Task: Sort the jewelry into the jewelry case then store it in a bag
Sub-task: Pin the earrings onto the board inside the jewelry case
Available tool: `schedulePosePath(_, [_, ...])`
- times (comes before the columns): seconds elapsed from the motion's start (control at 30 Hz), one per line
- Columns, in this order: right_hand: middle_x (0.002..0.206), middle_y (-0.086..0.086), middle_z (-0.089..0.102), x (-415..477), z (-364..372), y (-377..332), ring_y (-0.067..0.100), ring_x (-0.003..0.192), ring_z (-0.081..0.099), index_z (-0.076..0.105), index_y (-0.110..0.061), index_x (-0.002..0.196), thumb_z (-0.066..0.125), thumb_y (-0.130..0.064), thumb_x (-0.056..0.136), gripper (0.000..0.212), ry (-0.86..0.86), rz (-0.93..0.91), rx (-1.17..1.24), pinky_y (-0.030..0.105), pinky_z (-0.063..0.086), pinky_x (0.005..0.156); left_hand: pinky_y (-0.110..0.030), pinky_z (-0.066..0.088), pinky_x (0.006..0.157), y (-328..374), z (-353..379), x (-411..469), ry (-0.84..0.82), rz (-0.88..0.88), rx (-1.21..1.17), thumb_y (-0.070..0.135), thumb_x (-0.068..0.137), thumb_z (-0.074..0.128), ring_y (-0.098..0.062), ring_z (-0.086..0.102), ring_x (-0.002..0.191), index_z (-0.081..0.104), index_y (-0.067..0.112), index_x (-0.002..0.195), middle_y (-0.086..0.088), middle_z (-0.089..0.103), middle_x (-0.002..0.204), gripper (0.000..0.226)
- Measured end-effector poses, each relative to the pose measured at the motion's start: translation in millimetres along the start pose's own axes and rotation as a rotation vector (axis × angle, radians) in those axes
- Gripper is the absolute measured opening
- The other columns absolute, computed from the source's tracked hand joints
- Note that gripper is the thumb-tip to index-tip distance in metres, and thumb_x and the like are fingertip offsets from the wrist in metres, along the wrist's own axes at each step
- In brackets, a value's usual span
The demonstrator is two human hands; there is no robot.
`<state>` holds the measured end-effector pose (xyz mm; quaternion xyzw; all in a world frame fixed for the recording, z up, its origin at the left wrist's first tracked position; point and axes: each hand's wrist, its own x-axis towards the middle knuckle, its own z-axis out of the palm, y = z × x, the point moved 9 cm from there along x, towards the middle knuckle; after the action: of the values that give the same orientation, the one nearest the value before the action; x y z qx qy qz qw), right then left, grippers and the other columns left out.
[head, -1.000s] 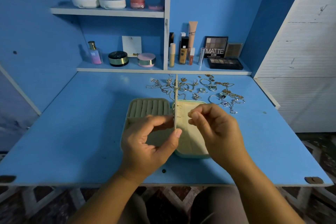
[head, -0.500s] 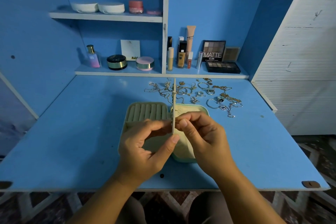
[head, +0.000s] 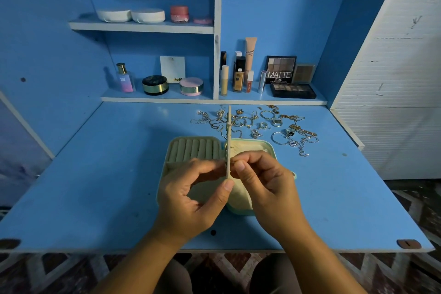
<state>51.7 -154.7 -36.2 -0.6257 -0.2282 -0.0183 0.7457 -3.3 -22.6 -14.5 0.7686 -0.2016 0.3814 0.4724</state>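
Blue table [head: 95, 186] edge lies nearest us. Over it our left hand [head: 191, 198] pinches the upright beige divider [head: 229, 131] between thumb and fingers. Our right hand [head: 267, 188] pinches against its other face with curled fingers. Beneath lies the open jewelry case [head: 193, 148]. Beyond it loose jewelry [head: 262, 124] is scattered on the table, before the shelf [head: 296, 102].
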Motion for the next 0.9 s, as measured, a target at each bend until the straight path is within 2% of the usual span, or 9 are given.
schedulePosePath(0.07, [0.081, 0.004, 0.068, -1, -1, -1, 0.026, 0.078, 0.063, 0.068, -0.019, 0.087, 0.064, -0.026, 0.085, 0.009, 0.015, -0.019, -0.032, 0.041, 0.052, 0.075, -0.035, 0.06, 0.071, -2, 0, 0, -0.005, -0.006, 0.003, 0.02, 0.083, 0.071, -0.013, 0.072, 0.09, 0.068, 0.008, 0.104, 0.0, 0.072, 0.098, 0.025])
schedulePosePath(0.2, [0.08, -0.002, 0.068, -3, -2, -6, 0.016, 0.076, 0.065, 0.067, -0.016, 0.089, 0.063, -0.026, 0.086, 0.011, 0.065, -0.094, -0.165, 0.032, 0.054, 0.07, -0.033, 0.06, 0.075, -1, 4, 0, -0.05, -0.002, -0.016, 0.017, 0.083, 0.07, -0.014, 0.071, 0.093, 0.067, 0.005, 0.109, -0.003, 0.072, 0.101, 0.028])
schedulePosePath(0.37, [0.086, -0.001, 0.069, -4, -5, -14, 0.019, 0.08, 0.068, 0.069, -0.012, 0.094, 0.063, -0.029, 0.087, 0.019, 0.084, -0.183, -0.258, 0.038, 0.057, 0.07, -0.028, 0.059, 0.078, 1, 6, 1, -0.064, 0.006, -0.037, 0.014, 0.082, 0.07, -0.011, 0.071, 0.095, 0.064, 0.006, 0.111, -0.002, 0.071, 0.103, 0.03])
schedulePosePath(0.5, [0.088, -0.002, 0.069, -9, -4, -10, 0.018, 0.082, 0.068, 0.063, -0.011, 0.099, 0.064, -0.012, 0.086, 0.012, 0.084, -0.157, -0.194, 0.027, 0.055, 0.073, -0.031, 0.059, 0.076, -1, 5, 0, -0.052, 0.005, -0.023, 0.017, 0.083, 0.07, -0.013, 0.071, 0.094, 0.064, 0.008, 0.111, -0.003, 0.071, 0.102, 0.03])
schedulePosePath(0.63, [0.081, -0.006, 0.068, -4, -3, -15, 0.013, 0.075, 0.067, 0.064, -0.016, 0.091, 0.063, -0.012, 0.085, 0.007, 0.068, -0.186, -0.299, 0.02, 0.052, 0.068, -0.026, 0.058, 0.078, 1, 6, 1, -0.062, 0.012, -0.035, 0.016, 0.082, 0.07, -0.011, 0.07, 0.094, 0.063, 0.011, 0.112, -0.001, 0.07, 0.102, 0.031])
schedulePosePath(0.73, [0.081, -0.01, 0.066, 0, -2, -16, 0.014, 0.075, 0.067, 0.064, -0.017, 0.091, 0.062, -0.015, 0.087, 0.005, 0.017, -0.192, -0.374, 0.022, 0.053, 0.067, -0.022, 0.056, 0.08, 3, 7, 2, -0.076, 0.025, -0.038, 0.013, 0.082, 0.07, -0.009, 0.069, 0.096, 0.062, 0.011, 0.113, 0.001, 0.069, 0.104, 0.033])
schedulePosePath(0.9, [0.079, -0.009, 0.066, 0, -7, -16, 0.013, 0.073, 0.066, 0.064, -0.014, 0.092, 0.06, -0.019, 0.089, 0.007, 0.007, -0.179, -0.41, 0.022, 0.052, 0.065, -0.03, 0.057, 0.08, -2, 11, 1, -0.112, 0.005, -0.044, 0.014, 0.083, 0.071, -0.014, 0.069, 0.096, 0.064, 0.01, 0.114, 0.0, 0.069, 0.103, 0.032])
